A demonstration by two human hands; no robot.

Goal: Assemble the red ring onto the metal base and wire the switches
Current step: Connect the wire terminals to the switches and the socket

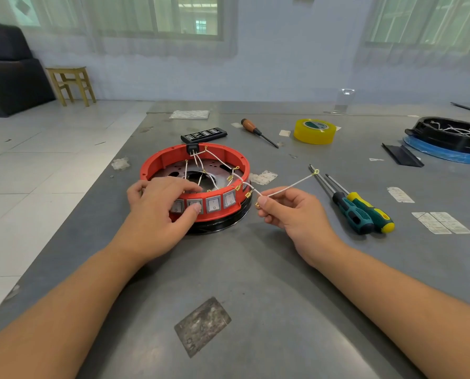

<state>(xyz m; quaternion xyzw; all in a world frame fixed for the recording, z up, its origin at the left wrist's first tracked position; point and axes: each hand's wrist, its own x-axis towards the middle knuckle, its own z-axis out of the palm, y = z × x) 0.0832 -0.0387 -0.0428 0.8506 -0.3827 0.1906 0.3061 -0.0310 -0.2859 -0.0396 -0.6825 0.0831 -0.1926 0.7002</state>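
Note:
A red ring sits on a round metal base over a black rim, near the middle of the grey table. Several grey rocker switches line its front wall. White wires with brass terminals cross the inside. My left hand grips the ring's front wall, fingers curled over the rim and thumb on a switch. To the right of the ring, my right hand pinches a loose white wire with brass terminals at both ends.
Two screwdrivers lie right of my right hand. A yellow tape roll, a wooden-handled screwdriver and a black bit case lie behind the ring. A black tray of wires stands far right. Paper scraps lie scattered.

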